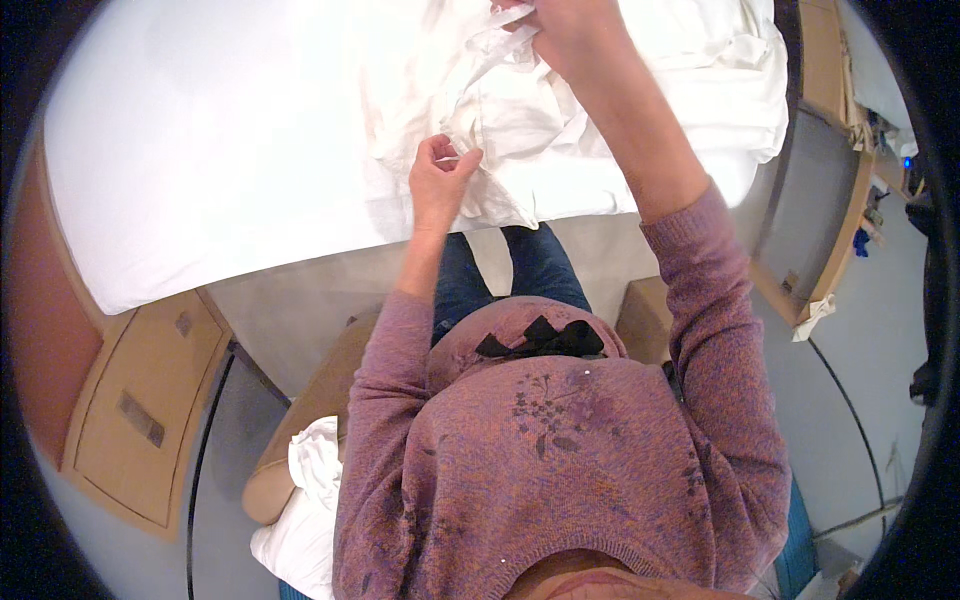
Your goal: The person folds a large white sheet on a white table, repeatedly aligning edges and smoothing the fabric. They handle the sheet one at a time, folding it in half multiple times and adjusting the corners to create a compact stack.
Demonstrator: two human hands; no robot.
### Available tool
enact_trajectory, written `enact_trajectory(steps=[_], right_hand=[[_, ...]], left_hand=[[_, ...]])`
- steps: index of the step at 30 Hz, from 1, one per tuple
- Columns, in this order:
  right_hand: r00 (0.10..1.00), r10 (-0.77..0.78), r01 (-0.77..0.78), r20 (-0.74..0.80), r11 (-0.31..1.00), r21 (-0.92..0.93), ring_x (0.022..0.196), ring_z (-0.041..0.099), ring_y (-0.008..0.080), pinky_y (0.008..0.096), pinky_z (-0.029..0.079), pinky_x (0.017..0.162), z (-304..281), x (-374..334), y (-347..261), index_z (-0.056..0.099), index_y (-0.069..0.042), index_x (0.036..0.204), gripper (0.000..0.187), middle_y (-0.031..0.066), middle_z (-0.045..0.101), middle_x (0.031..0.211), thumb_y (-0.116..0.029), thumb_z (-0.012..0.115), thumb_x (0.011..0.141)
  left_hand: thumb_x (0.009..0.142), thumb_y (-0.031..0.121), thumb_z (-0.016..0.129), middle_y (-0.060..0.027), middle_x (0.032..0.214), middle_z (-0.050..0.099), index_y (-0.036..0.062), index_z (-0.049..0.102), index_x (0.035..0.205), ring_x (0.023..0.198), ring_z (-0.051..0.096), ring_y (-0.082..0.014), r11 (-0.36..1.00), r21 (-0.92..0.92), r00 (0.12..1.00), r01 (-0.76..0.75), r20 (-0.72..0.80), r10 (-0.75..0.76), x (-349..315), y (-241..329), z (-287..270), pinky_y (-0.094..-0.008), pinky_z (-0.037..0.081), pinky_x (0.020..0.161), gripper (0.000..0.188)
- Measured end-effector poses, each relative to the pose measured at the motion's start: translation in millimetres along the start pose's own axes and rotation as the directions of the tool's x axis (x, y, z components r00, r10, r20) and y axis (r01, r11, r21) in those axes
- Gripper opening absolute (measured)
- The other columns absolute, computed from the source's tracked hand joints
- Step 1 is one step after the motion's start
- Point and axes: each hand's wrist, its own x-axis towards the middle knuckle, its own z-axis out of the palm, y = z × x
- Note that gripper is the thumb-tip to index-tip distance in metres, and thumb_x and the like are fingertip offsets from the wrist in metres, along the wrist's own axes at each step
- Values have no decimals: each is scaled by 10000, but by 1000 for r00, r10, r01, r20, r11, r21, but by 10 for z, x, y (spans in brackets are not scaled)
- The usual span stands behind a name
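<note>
A rumpled white cloth [530,120], thin and creased, lies spread over a white-covered table [220,150]. My left hand [440,180] is at its near left part, with thumb and fingers pinched on a fold of it. Farther off, at the top edge of the view, my right hand [575,30] grips a raised, narrow strip of the same cloth. The fingertips of that hand are partly cut off by the picture's edge. Between the two hands the strip runs slantwise, and a pointed corner of the cloth reaches the table's near edge.
A cardboard box [150,420] stands on the floor at the left. An open cardboard box [815,200] is at the right of the table, with a scrap of cloth [815,318] on its corner. More white cloth [300,530] lies beside me at the lower left.
</note>
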Motion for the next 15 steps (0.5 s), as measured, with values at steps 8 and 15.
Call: enact_trajectory(steps=[8, 15], right_hand=[[999, 9, -6, 36, 998, -68, 444, 333, 41, 197, 251, 388, 112, 26, 144, 569, -54, 741, 133, -53, 398, 518, -178, 554, 789], [993, 36, -19, 113, 988, -151, 450, 364, 48, 201, 300, 404, 260, -4, 234, 512, -90, 650, 179, -39, 427, 525, -202, 567, 778]], left_hand=[[716, 70, 585, -110, 812, 517, 25, 450, 1041, 653, 545, -212, 884, 360, 866, -299, -286, 410, -365, -7, 147, -315, 429, 552, 355], [739, 217, 590, -124, 709, 564, 49, 461, 1110, 588, 553, -292, 744, 591, 926, -312, 16, 376, -340, -126, 256, -365, 433, 519, 427]])
